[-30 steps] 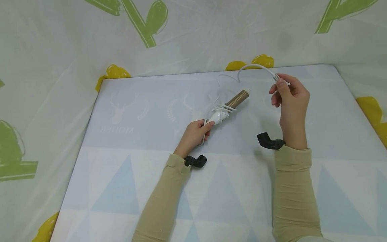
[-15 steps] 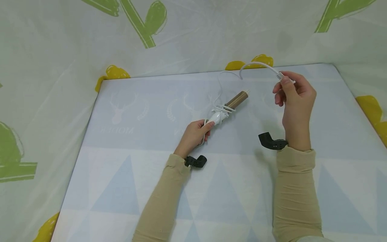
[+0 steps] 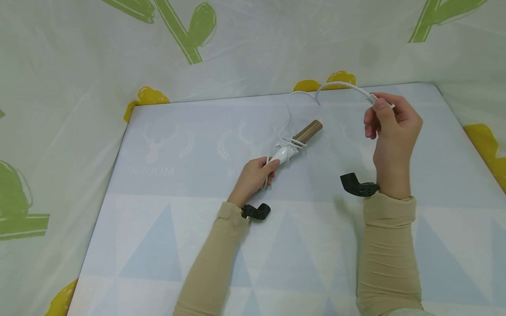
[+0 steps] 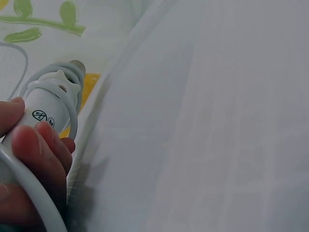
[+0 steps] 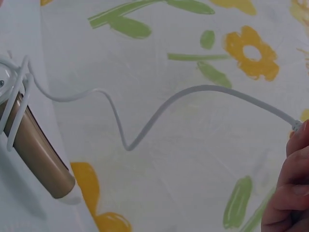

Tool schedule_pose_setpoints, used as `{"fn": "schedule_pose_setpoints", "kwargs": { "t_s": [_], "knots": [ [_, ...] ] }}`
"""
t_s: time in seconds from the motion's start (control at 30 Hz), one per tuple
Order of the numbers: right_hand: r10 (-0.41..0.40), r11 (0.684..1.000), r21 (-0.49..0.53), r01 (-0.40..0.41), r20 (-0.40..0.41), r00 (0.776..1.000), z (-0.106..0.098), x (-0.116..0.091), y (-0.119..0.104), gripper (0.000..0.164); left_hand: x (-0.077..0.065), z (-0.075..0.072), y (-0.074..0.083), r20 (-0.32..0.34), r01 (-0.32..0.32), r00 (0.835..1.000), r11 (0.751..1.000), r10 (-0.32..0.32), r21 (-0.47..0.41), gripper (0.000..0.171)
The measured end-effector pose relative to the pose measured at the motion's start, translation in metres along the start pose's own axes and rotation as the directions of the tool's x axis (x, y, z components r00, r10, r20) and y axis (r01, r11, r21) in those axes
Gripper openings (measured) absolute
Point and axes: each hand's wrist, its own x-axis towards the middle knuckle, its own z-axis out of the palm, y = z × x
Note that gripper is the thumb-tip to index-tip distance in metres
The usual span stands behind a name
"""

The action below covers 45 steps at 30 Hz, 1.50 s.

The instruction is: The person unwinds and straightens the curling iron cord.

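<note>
1. I see what I take for a curling iron (image 3: 310,130) over the worktop (image 3: 205,239), barrel (image 5: 41,152) pointing away; I can't tell whether it touches the surface.
2. The left hand (image 3: 253,176) has its fingers curled round the white handle (image 3: 283,154); the right hand (image 3: 397,127) pinches the cord (image 3: 344,83) at its end, beside the ribbed collar (image 3: 372,99).
3. I judge the iron light and rigid; its smooth handle could slip, yet that's where I'd hold.
4. I'd avoid the barrel, possibly delicate at its pale tip (image 5: 73,197).
5. The cord looks soft but springy; I'd pull by the plug end, gently, lest the wrapped loops (image 5: 20,112) tighten.
</note>
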Motion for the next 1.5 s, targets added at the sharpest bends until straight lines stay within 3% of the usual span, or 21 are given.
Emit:
{"fn": "schedule_pose_setpoints", "kwargs": {
  "t_s": [0.27, 0.83, 1.07, 1.5],
  "knots": [
    [-0.014, 0.997, 0.076, 0.02, -0.076, 0.997, -0.005, 0.002, -0.004, 0.021, 0.0, 0.0, 0.0, -0.038, 0.032, 0.999, 0.996, -0.035, -0.081, 0.049],
    [0.002, 0.97, 0.238, 0.052, -0.218, 0.976, -0.015, 0.006, -0.011, 0.027, 0.0, 0.0, -0.001, -0.04, 0.028, 0.999, 0.999, -0.03, -0.043, 0.047],
    [-0.039, 0.964, 0.244, 0.103, -0.253, 0.967, -0.022, 0.009, -0.013, 0.026, -0.001, -0.001, 0.0, -0.051, 0.032, 0.998, 0.999, -0.033, -0.035, 0.047],
    [-0.046, 0.969, 0.216, 0.117, -0.306, 0.951, -0.03, 0.011, -0.017, 0.024, 0.0, -0.002, 0.0, -0.035, 0.041, 0.998, 0.998, -0.042, -0.047, 0.047]
  ]
}}
